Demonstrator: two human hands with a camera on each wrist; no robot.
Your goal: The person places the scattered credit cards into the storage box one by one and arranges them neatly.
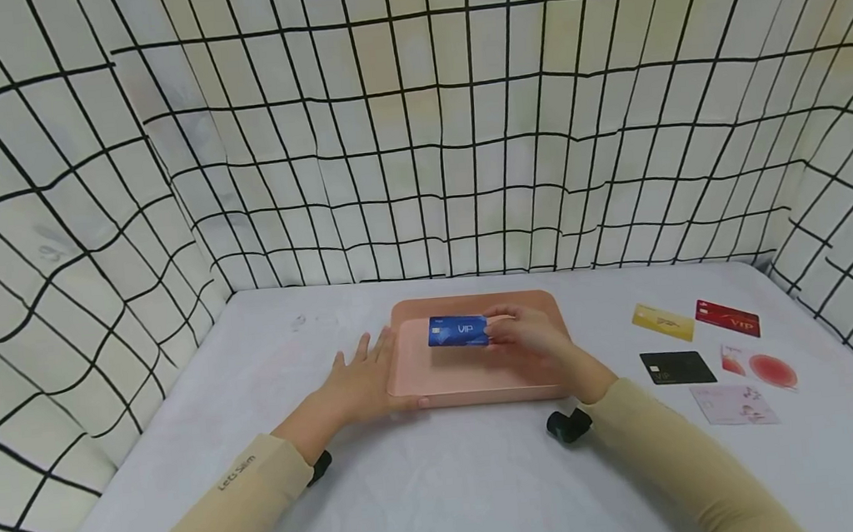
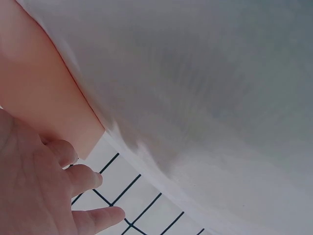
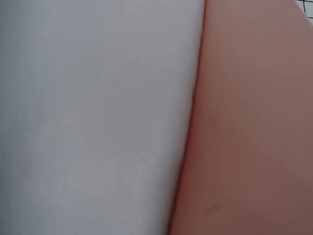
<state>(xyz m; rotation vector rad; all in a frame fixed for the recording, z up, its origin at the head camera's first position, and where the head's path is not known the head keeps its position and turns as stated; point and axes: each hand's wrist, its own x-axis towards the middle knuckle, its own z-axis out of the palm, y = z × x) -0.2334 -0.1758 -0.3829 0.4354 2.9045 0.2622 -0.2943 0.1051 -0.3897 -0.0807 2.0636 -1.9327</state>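
Note:
A blue VIP card (image 1: 457,331) is held over the pink tray (image 1: 430,306) in the middle of the table. My right hand (image 1: 533,337) pinches the card by its right end, above the tray's right half. Against the tray's left side rests my left hand (image 1: 361,386), its fingers spread and straight, the thumb along the front left corner. In the left wrist view the left hand (image 2: 44,186) shows beside the tray's wall (image 2: 58,93). The right wrist view shows only the tray's side (image 3: 249,122) and white cloth; the right hand is out of that frame.
To the right of the tray lie a yellow card (image 1: 662,322), a red VIP card (image 1: 727,318), a black card (image 1: 678,368), a card with a red circle (image 1: 771,371) and a pale pink card (image 1: 735,405). Black netting (image 1: 439,144) over white walls surrounds the white-covered table (image 1: 445,498).

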